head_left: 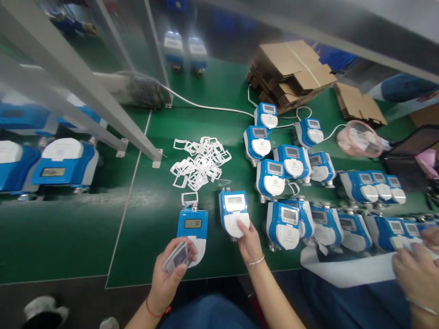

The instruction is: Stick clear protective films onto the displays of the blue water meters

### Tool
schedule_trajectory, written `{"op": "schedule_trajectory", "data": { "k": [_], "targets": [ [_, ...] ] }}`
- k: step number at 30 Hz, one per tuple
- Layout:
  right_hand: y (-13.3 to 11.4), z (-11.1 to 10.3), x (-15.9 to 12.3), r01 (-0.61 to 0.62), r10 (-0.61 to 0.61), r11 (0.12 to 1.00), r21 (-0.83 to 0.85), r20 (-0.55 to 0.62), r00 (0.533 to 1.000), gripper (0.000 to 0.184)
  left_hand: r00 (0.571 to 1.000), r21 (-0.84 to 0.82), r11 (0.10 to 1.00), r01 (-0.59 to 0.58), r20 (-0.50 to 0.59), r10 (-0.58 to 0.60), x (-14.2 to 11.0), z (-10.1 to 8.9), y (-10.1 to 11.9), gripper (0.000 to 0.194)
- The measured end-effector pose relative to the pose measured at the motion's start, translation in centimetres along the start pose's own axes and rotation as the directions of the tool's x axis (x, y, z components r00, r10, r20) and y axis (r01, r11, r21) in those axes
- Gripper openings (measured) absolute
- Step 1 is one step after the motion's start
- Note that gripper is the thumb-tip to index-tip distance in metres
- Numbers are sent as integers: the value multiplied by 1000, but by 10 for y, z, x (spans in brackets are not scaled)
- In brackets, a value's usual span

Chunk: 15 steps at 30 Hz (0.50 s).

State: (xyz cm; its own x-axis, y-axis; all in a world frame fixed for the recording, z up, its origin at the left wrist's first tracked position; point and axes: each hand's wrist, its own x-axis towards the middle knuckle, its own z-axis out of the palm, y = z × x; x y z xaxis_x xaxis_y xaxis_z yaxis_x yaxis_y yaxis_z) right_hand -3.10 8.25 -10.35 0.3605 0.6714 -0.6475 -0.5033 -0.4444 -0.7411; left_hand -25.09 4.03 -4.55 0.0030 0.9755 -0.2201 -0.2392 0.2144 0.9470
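My left hand (pixel 168 269) is closed around a small stack of rectangular window panels (pixel 179 257) with pale frames and dark centres. Just behind it lies a blue and white water meter (pixel 193 224), its grey display bare and its white lid partly covered by my fingers. To the right, my right hand (pixel 249 242) grips the lower white lid of a second water meter (pixel 234 205), thumb on top, fingers hidden at its side. A white frame surrounds that meter's display. One loose white frame (pixel 190 198) lies at the first meter's top end.
A heap of white frames (pixel 200 162) lies farther back on the green table (pixel 154 237). Several meters (pixel 287 224) stand to the right. Metal posts (pixel 137 137) rise at left; flattened cardboard boxes (pixel 291 68) sit behind. A co-worker's hands (pixel 416 265) hold a white strip at far right.
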Motion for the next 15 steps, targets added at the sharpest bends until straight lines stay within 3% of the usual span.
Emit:
{"op": "schedule_trajectory", "data": {
  "k": [3, 5, 7, 10, 12, 13, 15],
  "targets": [
    [-23, 10, 41, 68, -67, 997, 19, -62, 996, 47, 977, 319, 923, -214, 84, 198, 4, -2, 7, 43],
    [-36, 17, 57, 101, -101, 995, -2, -101, 990, 46, 924, 518, 767, -380, 168, 344, 10, -3, 12, 48],
    [-44, 22, 53, 140, -145, 989, -44, -141, 979, 44, 852, 625, 592, -509, 266, 451, 17, -3, 18, 53],
    [-43, 26, 3, 218, -238, 968, -123, -185, 954, 41, 767, 691, 394, -607, 380, 516, 27, -4, 25, 55],
    [-37, 30, -46, 217, -241, 961, -171, -137, 961, 36, 733, 721, 290, -629, 426, 530, 31, -4, 27, 56],
    [-33, 32, -69, 173, -186, 962, -213, -41, 982, 33, 720, 730, 251, -636, 443, 535, 31, -5, 27, 57],
    [-26, 37, -103, 147, -96, 936, -319, 169, 981, 27, 702, 740, 199, -642, 464, 539, 29, -5, 27, 58]
  ]
}}
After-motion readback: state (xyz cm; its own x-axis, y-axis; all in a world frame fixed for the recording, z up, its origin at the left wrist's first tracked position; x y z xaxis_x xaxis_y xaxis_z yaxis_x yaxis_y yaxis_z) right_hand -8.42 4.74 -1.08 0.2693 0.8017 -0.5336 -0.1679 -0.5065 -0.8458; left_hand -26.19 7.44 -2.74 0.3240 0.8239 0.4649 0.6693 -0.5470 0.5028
